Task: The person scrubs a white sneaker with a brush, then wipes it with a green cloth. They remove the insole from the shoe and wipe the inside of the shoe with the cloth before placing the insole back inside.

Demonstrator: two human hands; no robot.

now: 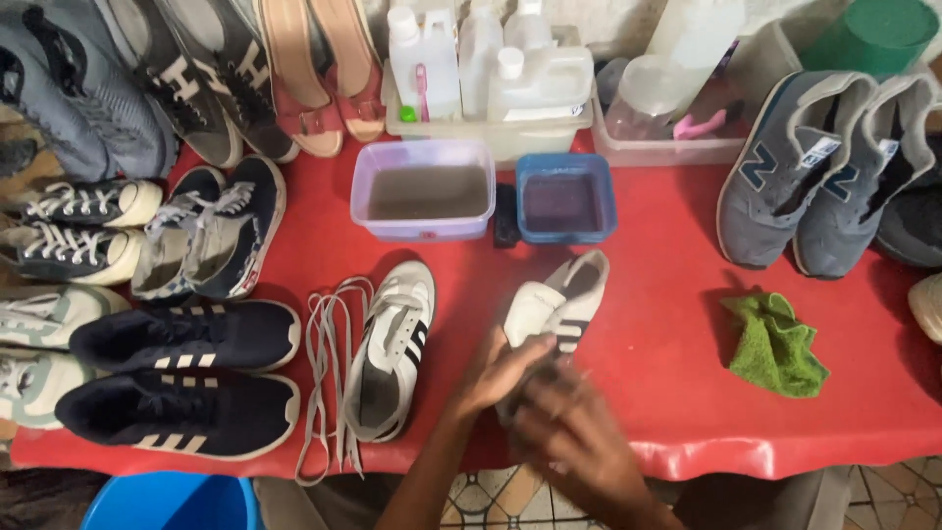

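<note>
A white sneaker with dark stripes (559, 299) lies tilted on the red table (657, 324), its toe pointing away from me. My left hand (505, 368) grips its near side. My right hand (569, 432) covers the heel end at the table's front edge and looks blurred; whether it holds anything besides the shoe is hidden. The matching white sneaker (392, 348) rests to the left without laces, beside a loose pair of grey laces (329, 368).
A clear tub (424, 188) and a blue tub (565, 196) of murky water stand behind the shoe. A green cloth (775, 344) lies at right. Several pairs of shoes fill the left side, grey sneakers (814, 167) the right. Bottles in trays line the back.
</note>
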